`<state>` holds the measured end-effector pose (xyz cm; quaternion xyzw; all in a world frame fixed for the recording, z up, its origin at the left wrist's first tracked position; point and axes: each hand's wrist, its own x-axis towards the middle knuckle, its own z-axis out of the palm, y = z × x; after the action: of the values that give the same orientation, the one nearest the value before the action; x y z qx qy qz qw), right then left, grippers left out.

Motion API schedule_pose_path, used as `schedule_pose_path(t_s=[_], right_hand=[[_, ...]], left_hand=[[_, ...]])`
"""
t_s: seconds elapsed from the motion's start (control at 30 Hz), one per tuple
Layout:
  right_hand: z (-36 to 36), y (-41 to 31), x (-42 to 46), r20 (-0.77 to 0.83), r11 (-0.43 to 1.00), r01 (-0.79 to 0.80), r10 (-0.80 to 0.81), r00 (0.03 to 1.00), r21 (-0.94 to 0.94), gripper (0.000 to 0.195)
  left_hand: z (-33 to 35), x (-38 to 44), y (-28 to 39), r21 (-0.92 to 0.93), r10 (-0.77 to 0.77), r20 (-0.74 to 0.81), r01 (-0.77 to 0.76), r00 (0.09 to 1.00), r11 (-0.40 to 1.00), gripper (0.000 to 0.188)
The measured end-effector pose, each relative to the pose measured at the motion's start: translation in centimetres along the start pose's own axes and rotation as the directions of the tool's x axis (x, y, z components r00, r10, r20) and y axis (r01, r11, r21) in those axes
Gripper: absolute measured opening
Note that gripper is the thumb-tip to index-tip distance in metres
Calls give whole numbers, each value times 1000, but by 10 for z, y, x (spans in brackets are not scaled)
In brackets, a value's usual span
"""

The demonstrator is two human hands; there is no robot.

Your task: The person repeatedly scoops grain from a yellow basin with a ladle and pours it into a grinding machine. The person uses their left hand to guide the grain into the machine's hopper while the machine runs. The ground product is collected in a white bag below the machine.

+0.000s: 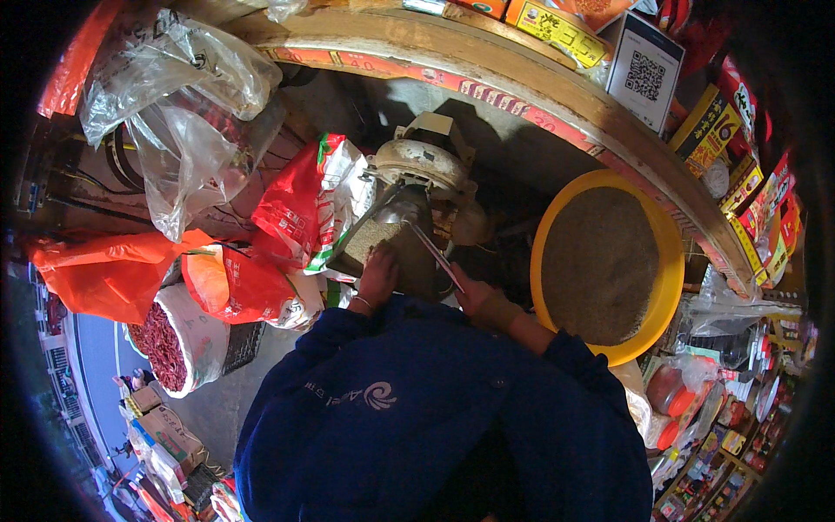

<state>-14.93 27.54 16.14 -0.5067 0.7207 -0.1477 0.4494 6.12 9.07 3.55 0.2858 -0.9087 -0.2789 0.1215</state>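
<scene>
A metal ladle [427,241] is in my right hand [479,297], gripped by its long handle. The ladle's bowl points up and left, over a metal hopper or trough [417,264] attached to a pale, worn machine [421,160]. Pale grain or seeds [370,241] lie in the trough. At the grain's near edge is my left hand [378,277], with its fingertips against or in the grain; whether it holds any cannot be seen. To the right stands a large yellow basin [672,261] full of fine brown grain or powder [597,261].
Red and white plastic sacks [293,209] crowd the trough's left side. A white sack [205,333] of dried red chillies [160,342] stands farther left. Clear plastic bags [189,72] hang at upper left. A curved-looking wooden shelf edge [509,59] with packaged goods runs above the machine and basin.
</scene>
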Motion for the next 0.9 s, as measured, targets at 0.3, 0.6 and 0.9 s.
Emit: schedule_pose_path(t_s=[0.3,0.6,0.9], right_hand=[[8,12,0,-49,989,138,-135,990,61,65],[3,6,-4,-32,997,70,-69,997,18,66],[-3,-4,-5,0,1000,-5,5,1000,-7,67]], left_hand=[[2,-1,-3,25,9,11,-9,1000,1000,41],[0,1,0,5,-3,11,3,1000,1000,40],[0,1,0,-7,-21,9,21,1000,1000,39]])
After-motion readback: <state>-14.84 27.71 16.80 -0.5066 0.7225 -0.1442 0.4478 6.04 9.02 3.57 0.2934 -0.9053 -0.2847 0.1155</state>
